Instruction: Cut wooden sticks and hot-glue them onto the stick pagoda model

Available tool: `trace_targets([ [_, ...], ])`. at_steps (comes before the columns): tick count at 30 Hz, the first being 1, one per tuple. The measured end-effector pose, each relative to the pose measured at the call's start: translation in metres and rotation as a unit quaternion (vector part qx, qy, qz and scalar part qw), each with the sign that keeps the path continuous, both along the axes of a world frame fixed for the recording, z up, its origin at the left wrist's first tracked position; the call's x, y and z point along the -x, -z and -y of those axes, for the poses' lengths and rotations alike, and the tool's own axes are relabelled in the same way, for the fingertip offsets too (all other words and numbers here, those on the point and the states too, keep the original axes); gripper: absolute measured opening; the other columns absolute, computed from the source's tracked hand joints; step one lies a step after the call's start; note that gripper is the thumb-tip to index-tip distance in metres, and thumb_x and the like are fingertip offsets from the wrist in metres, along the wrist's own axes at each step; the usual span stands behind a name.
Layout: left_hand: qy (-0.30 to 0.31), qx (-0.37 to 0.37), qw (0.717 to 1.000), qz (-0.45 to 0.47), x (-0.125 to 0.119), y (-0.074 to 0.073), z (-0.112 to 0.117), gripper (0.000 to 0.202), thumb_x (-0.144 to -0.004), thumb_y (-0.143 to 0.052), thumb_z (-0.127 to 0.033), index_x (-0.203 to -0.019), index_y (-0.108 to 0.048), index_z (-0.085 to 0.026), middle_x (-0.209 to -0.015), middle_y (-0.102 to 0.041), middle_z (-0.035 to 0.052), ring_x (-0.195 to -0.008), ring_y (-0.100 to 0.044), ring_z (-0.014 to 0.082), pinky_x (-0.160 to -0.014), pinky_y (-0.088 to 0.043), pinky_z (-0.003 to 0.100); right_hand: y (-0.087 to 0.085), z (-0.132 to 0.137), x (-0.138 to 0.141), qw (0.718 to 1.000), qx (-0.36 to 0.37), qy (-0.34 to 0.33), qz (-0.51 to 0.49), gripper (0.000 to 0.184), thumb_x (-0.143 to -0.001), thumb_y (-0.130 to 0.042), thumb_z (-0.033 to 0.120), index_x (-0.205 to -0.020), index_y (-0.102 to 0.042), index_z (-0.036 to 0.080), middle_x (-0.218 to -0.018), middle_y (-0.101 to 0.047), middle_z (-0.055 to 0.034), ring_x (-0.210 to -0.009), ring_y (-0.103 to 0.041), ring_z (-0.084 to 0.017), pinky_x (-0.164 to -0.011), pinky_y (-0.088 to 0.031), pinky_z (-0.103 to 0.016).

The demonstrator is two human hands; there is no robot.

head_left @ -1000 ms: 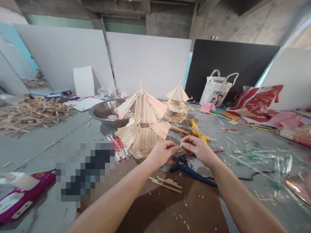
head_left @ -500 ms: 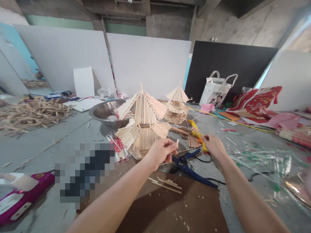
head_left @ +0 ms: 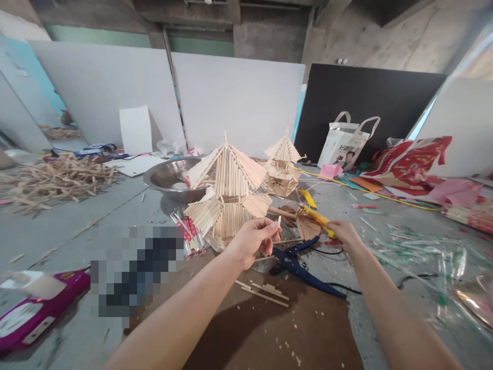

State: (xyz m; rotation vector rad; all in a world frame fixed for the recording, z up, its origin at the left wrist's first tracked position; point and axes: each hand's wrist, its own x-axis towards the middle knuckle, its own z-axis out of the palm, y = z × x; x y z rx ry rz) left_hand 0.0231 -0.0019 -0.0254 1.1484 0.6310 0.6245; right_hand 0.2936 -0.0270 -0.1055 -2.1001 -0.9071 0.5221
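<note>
My left hand [head_left: 256, 239] pinches a short pale wooden stick [head_left: 279, 221] upright between thumb and fingertips. It is in front of a stick-built pavilion model [head_left: 230, 174] with a pointed roof. To the right, my right hand [head_left: 343, 234] has its fingers closed on a yellow glue gun [head_left: 316, 216], partly covered by the hand; a black cord runs below it. Between my hands lies a blue-handled cutter [head_left: 296, 264]. Several cut sticks [head_left: 265, 294] rest on the brown board [head_left: 277, 329] below.
Behind stand a smaller stick pavilion [head_left: 284, 167] and a metal basin [head_left: 162, 180]. A heap of sticks [head_left: 73, 177] lies far left, a purple tool [head_left: 50, 303] at near left. Clear plastic wrappers [head_left: 427, 252] spread on the right. A white bag [head_left: 341, 144] leans on the black panel.
My right hand has drawn slightly right and lower with the glue gun, which now lies more level. The left hand keeps its pinch on the short stick, almost unmoved.
</note>
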Motion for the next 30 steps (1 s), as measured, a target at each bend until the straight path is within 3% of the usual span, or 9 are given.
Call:
trace_targets([
  [5, -0.01, 0.015, 1.0, 0.02, 0.001, -0.002, -0.001, 0.019, -0.066, -0.058, -0.03, -0.063, -0.049, -0.013, -0.051, -0.051, -0.0033, -0.031, -0.041, 0.0026, -0.031, -0.024, 0.016, -0.021, 0.001, 0.008, 0.984, -0.128, 0.005, -0.125, 0.033, -0.061, -0.054, 0.046, -0.074, -0.057, 0.015, -0.055, -0.056, -0.0003, -0.041, -0.047, -0.009, -0.037, -0.038, -0.021],
  [9, -0.013, 0.019, 0.999, 0.026, 0.001, -0.001, -0.002, 0.02, -0.064, -0.06, -0.03, -0.064, -0.05, -0.012, -0.051, -0.051, -0.003, -0.031, -0.041, 0.003, -0.031, -0.025, 0.016, -0.048, 0.006, 0.025, 0.933, -0.239, -0.006, -0.268, 0.036, -0.051, -0.065, 0.048, -0.06, -0.054, 0.015, -0.047, -0.051, 0.0034, -0.036, -0.041, -0.005, -0.031, -0.031, -0.017],
  [13, -0.02, 0.031, 0.999, 0.03, 0.002, -0.003, -0.002, 0.021, -0.062, -0.061, -0.031, -0.064, -0.051, -0.012, -0.05, -0.051, -0.003, -0.031, -0.041, 0.0032, -0.031, -0.025, 0.016, -0.074, 0.022, 0.046, 0.895, -0.28, -0.095, -0.334, 0.028, -0.053, -0.067, 0.039, -0.065, -0.055, 0.016, -0.05, -0.054, 0.0029, -0.042, -0.047, -0.007, -0.037, -0.038, -0.018],
  [18, -0.029, 0.037, 0.998, 0.032, 0.005, -0.008, -0.001, 0.02, -0.063, -0.062, -0.03, -0.064, -0.052, -0.012, -0.049, -0.051, -0.0031, -0.031, -0.042, 0.0028, -0.031, -0.025, 0.015, -0.094, 0.044, 0.066, 0.895, -0.24, -0.245, -0.287, 0.021, -0.064, -0.061, 0.032, -0.079, -0.058, 0.016, -0.048, -0.053, 0.0027, -0.04, -0.046, -0.008, -0.037, -0.035, -0.019],
  [20, -0.031, 0.034, 0.998, 0.036, 0.006, -0.008, -0.002, 0.021, -0.063, -0.062, -0.03, -0.064, -0.052, -0.012, -0.049, -0.051, -0.0033, -0.031, -0.042, 0.0028, -0.031, -0.025, 0.015, -0.097, 0.049, 0.071, 0.894, -0.245, -0.275, -0.257, 0.023, -0.064, -0.062, 0.029, -0.083, -0.059, 0.016, -0.049, -0.053, 0.0033, -0.039, -0.044, -0.007, -0.038, -0.035, -0.02],
  [25, -0.024, 0.025, 0.998, 0.048, 0.008, -0.008, -0.004, 0.022, -0.063, -0.061, -0.031, -0.064, -0.052, -0.012, -0.05, -0.052, -0.0033, -0.032, -0.042, 0.0029, -0.031, -0.026, 0.015, -0.1, 0.052, 0.076, 0.903, -0.249, -0.301, -0.18, 0.018, -0.062, -0.063, 0.03, -0.075, -0.06, 0.017, -0.043, -0.046, 0.0055, -0.036, -0.039, -0.006, -0.037, -0.033, -0.02],
  [30, -0.024, 0.027, 0.998, 0.05, 0.008, -0.007, -0.006, 0.021, -0.065, -0.06, -0.031, -0.065, -0.051, -0.012, -0.05, -0.051, -0.0035, -0.032, -0.043, 0.0027, -0.031, -0.026, 0.014, -0.102, 0.054, 0.081, 0.924, -0.222, -0.284, -0.127, 0.027, -0.059, -0.062, 0.042, -0.065, -0.059, 0.016, -0.039, -0.041, 0.0052, -0.033, -0.034, -0.005, -0.033, -0.03, -0.021],
])
